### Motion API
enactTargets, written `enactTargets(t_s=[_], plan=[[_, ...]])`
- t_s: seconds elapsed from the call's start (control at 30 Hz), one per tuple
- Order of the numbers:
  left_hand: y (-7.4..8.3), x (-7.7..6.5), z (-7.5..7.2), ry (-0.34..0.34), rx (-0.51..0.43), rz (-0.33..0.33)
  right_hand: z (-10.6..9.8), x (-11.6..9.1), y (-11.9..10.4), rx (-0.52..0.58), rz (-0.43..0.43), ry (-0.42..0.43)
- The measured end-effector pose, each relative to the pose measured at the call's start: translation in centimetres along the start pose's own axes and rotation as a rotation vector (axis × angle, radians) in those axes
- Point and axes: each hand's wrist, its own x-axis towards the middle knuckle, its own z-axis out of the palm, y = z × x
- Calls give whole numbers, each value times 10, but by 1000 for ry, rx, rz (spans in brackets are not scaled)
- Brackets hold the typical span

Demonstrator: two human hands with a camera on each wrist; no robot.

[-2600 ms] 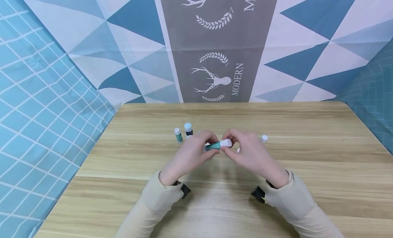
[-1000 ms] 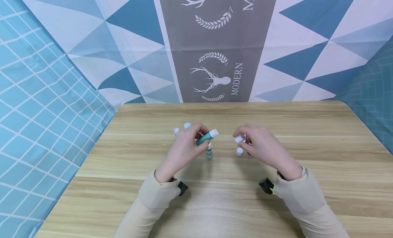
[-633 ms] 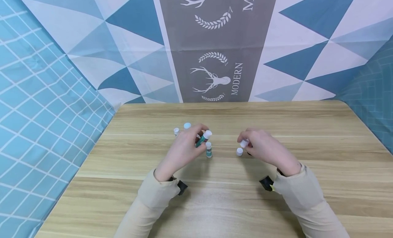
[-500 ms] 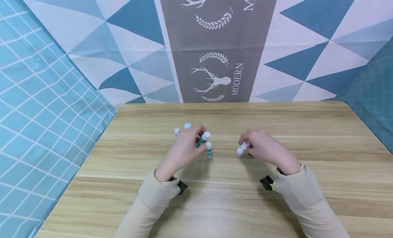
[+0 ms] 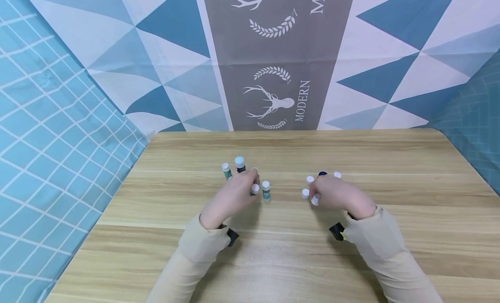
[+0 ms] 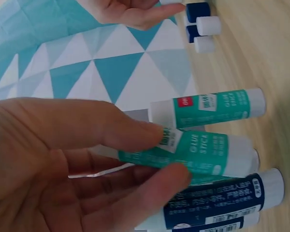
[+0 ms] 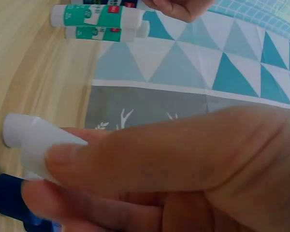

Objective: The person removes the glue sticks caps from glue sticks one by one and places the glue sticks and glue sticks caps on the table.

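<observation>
In the left wrist view, my left hand (image 5: 235,193) pinches a green glue stick (image 6: 203,151) between thumb and fingers. It stands roughly upright, white base down; whether that base touches the table I cannot tell. Close by are another green glue stick (image 5: 266,192) on the right, a navy one (image 5: 240,167) behind, and a green one (image 5: 227,172) at the far left. Over on the right, my right hand (image 5: 344,196) pinches a white cap (image 7: 41,145) low over the table, beside a loose white cap (image 5: 305,193).
More caps lie around the right hand: a white cap (image 5: 310,180), a navy cap (image 5: 322,173) and another white cap (image 5: 337,175). The wooden table (image 5: 273,259) ends at a patterned cloth backdrop (image 5: 273,60).
Both hands first met at one glue stick; its white cap came off in the right hand and they parted. Since then, each hand has lowered its piece toward the table.
</observation>
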Motion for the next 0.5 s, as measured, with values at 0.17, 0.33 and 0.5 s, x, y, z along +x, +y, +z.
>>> enactTargets(t_s=[0.17,0.33,0.5], plan=[[1,2,5,-64,49,-8,3,3,1,21,73,-65],[3,2,6,-104,62,-35,7,7,0,19,128,-106],[3,2,8,-130,62,-49,11,11,0,-12,153,-121]])
